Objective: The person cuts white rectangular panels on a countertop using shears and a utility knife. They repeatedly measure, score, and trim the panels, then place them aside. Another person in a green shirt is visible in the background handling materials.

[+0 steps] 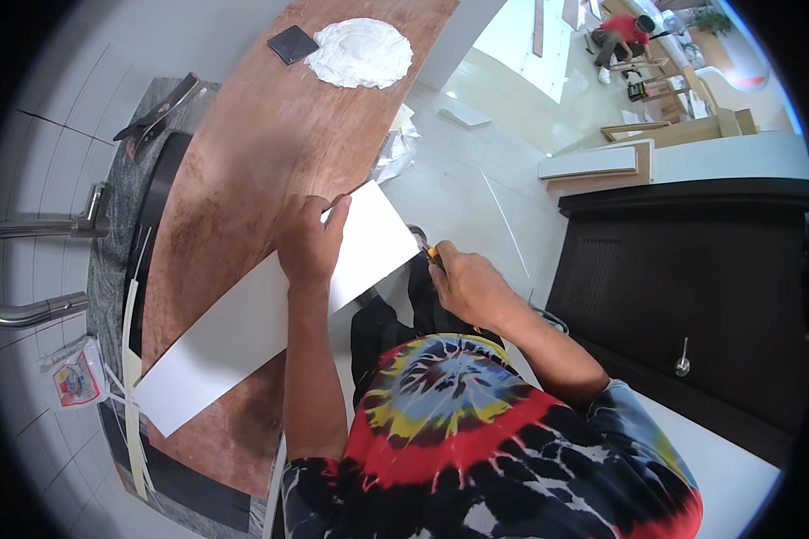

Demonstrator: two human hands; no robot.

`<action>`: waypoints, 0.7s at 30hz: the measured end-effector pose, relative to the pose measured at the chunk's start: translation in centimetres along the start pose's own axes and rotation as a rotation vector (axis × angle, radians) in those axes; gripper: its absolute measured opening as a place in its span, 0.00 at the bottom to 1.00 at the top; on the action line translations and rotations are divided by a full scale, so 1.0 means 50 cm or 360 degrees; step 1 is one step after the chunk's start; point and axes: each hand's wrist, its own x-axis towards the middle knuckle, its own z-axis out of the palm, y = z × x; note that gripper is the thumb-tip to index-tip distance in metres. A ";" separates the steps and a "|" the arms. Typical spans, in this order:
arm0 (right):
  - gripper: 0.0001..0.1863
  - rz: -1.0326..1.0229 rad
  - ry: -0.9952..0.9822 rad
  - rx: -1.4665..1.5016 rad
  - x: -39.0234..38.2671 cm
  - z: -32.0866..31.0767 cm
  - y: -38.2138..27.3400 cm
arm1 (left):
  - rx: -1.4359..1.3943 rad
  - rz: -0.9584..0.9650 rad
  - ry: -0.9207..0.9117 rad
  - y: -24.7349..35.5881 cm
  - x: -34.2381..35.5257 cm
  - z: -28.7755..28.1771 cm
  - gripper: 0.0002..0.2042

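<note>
A long white panel [229,337] lies slantwise across the reddish-brown wooden board [243,171], its far right end jutting past the board's edge. My left hand [310,238] is closed on the panel's far long edge, thumb on top; a thin dark line shows beside the thumb. Just off the jutting end, my right hand [472,286] grips a small yellow-and-black hand tool [435,255], by its look a utility knife. Its tip is close to the panel's corner; whether they touch, I cannot tell. Most of the tool is hidden in my fingers.
A white crumpled bundle [361,54] and a dark square pad [292,44] lie at the board's far end. Faucets [36,310] project at left, near pale strips [133,395]. A dark cabinet panel [683,296] stands right. A co-worker [622,38] crouches far off.
</note>
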 end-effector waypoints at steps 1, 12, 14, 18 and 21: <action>0.15 0.0021 0.0010 -0.0027 0.000 -0.002 -0.010 | 0.0003 -0.0003 -0.0020 0.001 -0.001 -0.004 0.16; 0.12 0.0040 -0.0247 -0.0338 0.008 -0.035 -0.057 | -0.0019 -0.0003 -0.0050 -0.004 0.005 -0.016 0.16; 0.12 0.0042 -0.0246 -0.0343 0.008 -0.025 -0.052 | 0.0002 0.0022 -0.0035 -0.006 0.004 -0.017 0.16; 0.11 0.0092 -0.0247 -0.0267 0.015 -0.011 -0.039 | 0.0010 0.0039 -0.0062 -0.009 0.006 -0.019 0.16; 0.11 0.0074 -0.0190 -0.0249 0.025 0.026 -0.011 | 0.0109 0.0101 -0.0012 0.000 0.004 -0.018 0.16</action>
